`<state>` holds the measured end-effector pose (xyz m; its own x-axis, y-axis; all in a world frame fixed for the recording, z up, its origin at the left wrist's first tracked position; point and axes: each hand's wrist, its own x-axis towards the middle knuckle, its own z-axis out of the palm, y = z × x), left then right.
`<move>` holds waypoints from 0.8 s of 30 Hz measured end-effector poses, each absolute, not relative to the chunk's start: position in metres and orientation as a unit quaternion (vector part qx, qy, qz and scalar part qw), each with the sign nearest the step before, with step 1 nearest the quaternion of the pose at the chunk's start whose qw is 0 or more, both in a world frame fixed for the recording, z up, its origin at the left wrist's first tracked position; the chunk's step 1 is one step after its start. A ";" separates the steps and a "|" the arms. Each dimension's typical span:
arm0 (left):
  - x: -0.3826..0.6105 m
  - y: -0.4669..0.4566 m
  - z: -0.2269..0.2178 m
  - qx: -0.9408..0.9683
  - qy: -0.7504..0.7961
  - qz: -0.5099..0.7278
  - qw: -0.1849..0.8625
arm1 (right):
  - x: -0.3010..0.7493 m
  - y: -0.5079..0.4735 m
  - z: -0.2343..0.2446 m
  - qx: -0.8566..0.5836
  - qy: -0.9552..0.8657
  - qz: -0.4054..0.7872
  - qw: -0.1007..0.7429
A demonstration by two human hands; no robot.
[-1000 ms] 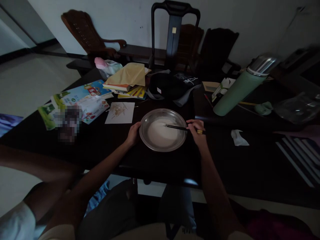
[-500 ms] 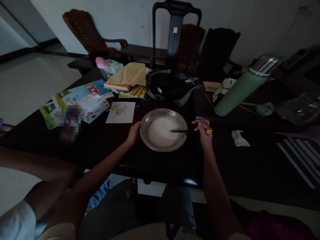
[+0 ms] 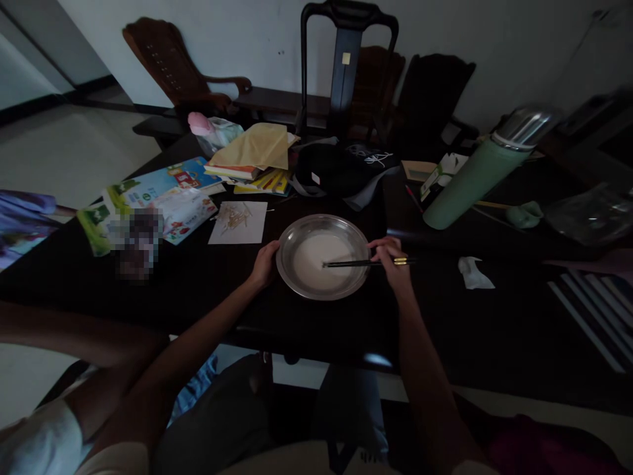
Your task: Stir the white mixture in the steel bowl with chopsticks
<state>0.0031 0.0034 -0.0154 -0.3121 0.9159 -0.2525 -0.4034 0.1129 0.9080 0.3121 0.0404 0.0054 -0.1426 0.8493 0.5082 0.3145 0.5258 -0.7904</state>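
A round metal basin (image 3: 291, 280) stands on the dark table and holds a pale, milky liquid (image 3: 316, 254). My left hand (image 3: 264, 262) grips the basin's left rim, fingers closed on it. On the other side, my right hand (image 3: 393, 262) is closed around dark chopsticks (image 3: 351, 264) with gold bands near their upper end. Their tips reach into the liquid near the middle of the basin. The fingers of that hand are close to the right rim; whether they touch it I cannot tell.
Left of the basin lies white paper (image 3: 247, 227) with small thin sticks, beside colourful packets (image 3: 173, 191). Books (image 3: 257, 158) and a black bag (image 3: 336, 168) lie behind. At the right are a green thermos (image 3: 475, 178) and crumpled tissue (image 3: 475, 274). Another person's arm (image 3: 74, 333) shows at left.
My right hand has moved left with the chopsticks, and their tips have shifted toward the basin's middle. My left hand stays at the rim. Purple clothing has come into view at the left edge.
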 end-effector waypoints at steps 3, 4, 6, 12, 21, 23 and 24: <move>0.003 0.003 -0.015 0.246 0.520 0.618 0.535 | 0.307 0.039 0.005 -0.412 -0.735 0.249 0.477; 0.003 0.003 -0.015 0.247 0.520 0.617 0.537 | 0.307 0.040 0.005 -0.423 -0.726 0.239 0.487; 0.003 0.003 -0.016 0.249 0.519 0.616 0.537 | 0.312 0.041 0.005 -0.444 -0.688 0.226 0.528; 0.004 0.003 -0.016 0.244 0.522 0.619 0.534 | 0.313 0.042 0.004 -0.407 -0.697 0.278 0.520; 0.005 0.003 -0.014 0.238 0.522 0.620 0.536 | 0.319 0.044 0.004 -0.436 -0.653 0.246 0.568; 0.005 0.003 -0.015 0.237 0.522 0.618 0.538 | 0.318 0.043 0.004 -0.421 -0.670 0.271 0.549; 0.005 0.003 -0.015 0.237 0.521 0.618 0.540 | 0.315 0.043 0.003 -0.413 -0.689 0.279 0.525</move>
<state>0.0046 0.0034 -0.0149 -0.3058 0.9132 -0.2694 -0.4207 0.1243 0.8986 0.3152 0.0427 0.0034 -0.1063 0.8634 0.4933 0.2768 0.5022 -0.8193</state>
